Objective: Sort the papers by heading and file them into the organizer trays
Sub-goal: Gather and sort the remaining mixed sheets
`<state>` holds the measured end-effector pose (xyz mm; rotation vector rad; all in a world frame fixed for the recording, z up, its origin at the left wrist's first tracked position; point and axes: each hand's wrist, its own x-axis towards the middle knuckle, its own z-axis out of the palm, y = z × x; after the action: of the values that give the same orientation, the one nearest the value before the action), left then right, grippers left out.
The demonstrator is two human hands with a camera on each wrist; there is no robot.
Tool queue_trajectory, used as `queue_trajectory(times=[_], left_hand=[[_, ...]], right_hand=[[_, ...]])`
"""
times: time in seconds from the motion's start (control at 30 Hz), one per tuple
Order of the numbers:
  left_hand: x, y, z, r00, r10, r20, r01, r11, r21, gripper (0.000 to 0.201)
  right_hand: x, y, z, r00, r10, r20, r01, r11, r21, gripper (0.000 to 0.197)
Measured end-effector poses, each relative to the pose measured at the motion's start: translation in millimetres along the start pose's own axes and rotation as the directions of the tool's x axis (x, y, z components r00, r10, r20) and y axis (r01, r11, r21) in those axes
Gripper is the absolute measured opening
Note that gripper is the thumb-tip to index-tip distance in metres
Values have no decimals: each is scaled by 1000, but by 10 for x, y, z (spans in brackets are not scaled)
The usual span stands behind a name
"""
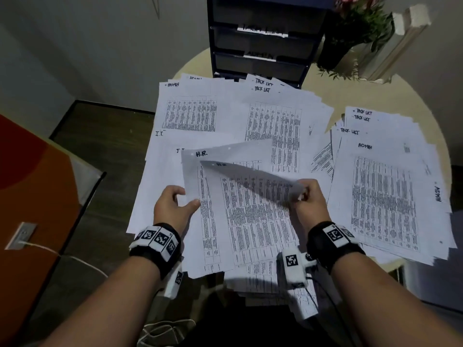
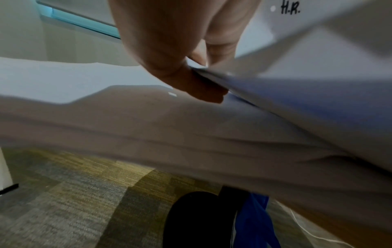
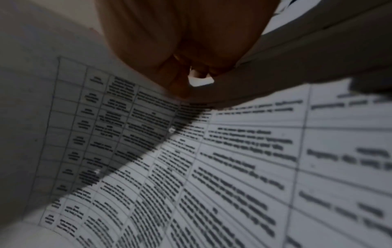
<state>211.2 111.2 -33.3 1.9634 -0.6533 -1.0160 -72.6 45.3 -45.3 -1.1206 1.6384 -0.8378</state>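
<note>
- Overhead, from the head view, the left hand (image 1: pixel 175 204) pinches the left edge of a small stack of sheets headed H.R. (image 1: pixel 225 196), thumb on top, held above the round table (image 1: pixel 390 96).
- Opposite it, the right hand (image 1: pixel 309 199) pinches the corner of one lifted sheet (image 1: pixel 253 180), which hangs tilted over that stack, as if being peeled off or laid on; I cannot tell which.
- Sorting looks well under way but unfinished: an ADMIN pile (image 1: pixel 190 108) lies at the far left, Task List sheets (image 1: pixel 275 116) beside it, I.T. sheets (image 1: pixel 160 146) under the held stack, and a mixed heap (image 1: pixel 385 186) at the right shows both Task List and ADMIN headings.
- Filing seems hardly begun. The dark organizer trays (image 1: pixel 263 41) stand at the back of the table with labelled fronts; whether any paper is inside them is not visible.
- A potted plant (image 1: pixel 350 28) stands just beside the organizer.
- From the left wrist view, the left hand's fingers (image 2: pixel 203 89) clamp the paper edge, and the H.R. heading (image 2: pixel 290 8) shows on the top sheet.
- Below, carpet (image 2: pixel 84 193) is visible.
- From the right wrist view, the right hand's fingers (image 3: pixel 180 50) close on a paper corner above a printed table sheet (image 3: pixel 212 167); the text is too blurred to read.
</note>
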Motion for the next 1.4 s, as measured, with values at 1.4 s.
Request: queue_trajectory(times=[1.4], left_hand=[[-22, -53, 5, 993, 110, 44, -114, 988, 103, 77]], right_hand=[[13, 25, 239, 994, 50, 101, -41, 995, -89, 9]])
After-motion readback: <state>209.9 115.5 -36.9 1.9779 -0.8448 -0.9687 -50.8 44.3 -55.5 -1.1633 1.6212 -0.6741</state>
